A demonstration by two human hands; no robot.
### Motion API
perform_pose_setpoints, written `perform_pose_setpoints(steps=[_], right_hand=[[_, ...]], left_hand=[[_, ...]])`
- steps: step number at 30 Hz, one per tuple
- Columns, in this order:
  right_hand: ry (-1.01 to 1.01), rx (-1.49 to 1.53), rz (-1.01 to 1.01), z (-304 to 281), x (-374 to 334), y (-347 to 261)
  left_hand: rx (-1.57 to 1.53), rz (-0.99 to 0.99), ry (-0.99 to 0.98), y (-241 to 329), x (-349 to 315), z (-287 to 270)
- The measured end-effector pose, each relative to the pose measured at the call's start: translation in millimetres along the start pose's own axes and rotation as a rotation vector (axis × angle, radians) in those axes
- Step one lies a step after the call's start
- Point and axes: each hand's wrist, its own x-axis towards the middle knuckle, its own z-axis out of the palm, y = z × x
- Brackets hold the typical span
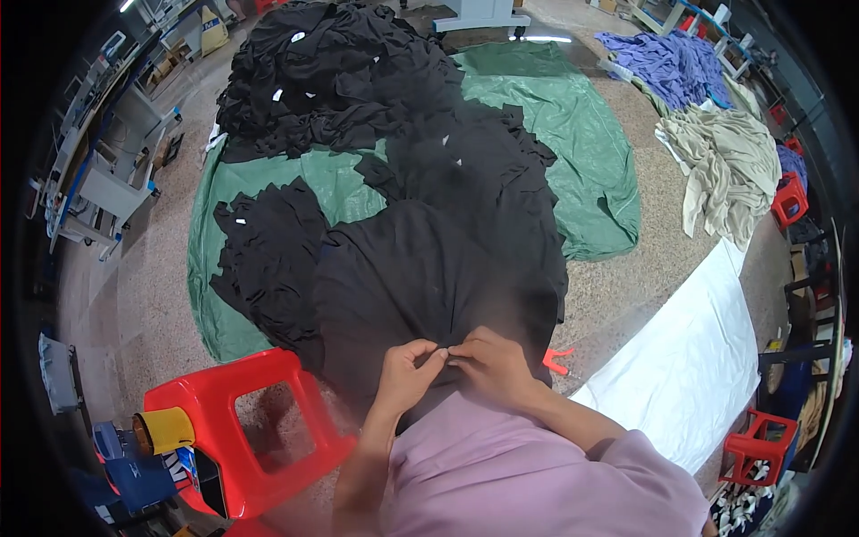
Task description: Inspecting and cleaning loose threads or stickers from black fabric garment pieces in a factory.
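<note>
A black garment [403,286] is spread across my lap and over the dark cloth in front of me. My left hand [410,374] is closed, with thumb and forefinger pinching the near edge of this garment. Right beside it, my right hand [494,365] is also closed in a pinch on the same edge, the fingertips of both hands almost touching. Any small detail between the fingertips is too small to make out. Just right of my right hand lies an orange-red forked thing [557,361], partly hidden, perhaps the handles of a cutting tool.
Black garments [340,80] with white tags lie heaped on a green sheet [591,179]. At my left stands a red plastic stool [215,403] with a yellow tape roll [168,431]. A white sheet [689,358], beige cloth [725,161] and purple cloth [671,67] lie at right.
</note>
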Motion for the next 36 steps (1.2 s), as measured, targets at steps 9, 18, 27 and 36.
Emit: perform_pose_setpoints(steps=[9,18,27,36], right_hand=[[0.015,0.052,-0.031,-5,2,2],[-0.101,0.237,0.136,-12,6,1],[-0.321,0.844,0.592,-4,7,22],[-0.204,0.522,0.544,1,4,14]], left_hand=[[0.523,0.477,0.028,-1,-11,3],[0.448,0.397,0.013,4,-15,5],[0.21,0.255,0.037,-15,-15,9],[0.483,0.384,0.002,-8,-18,6]])
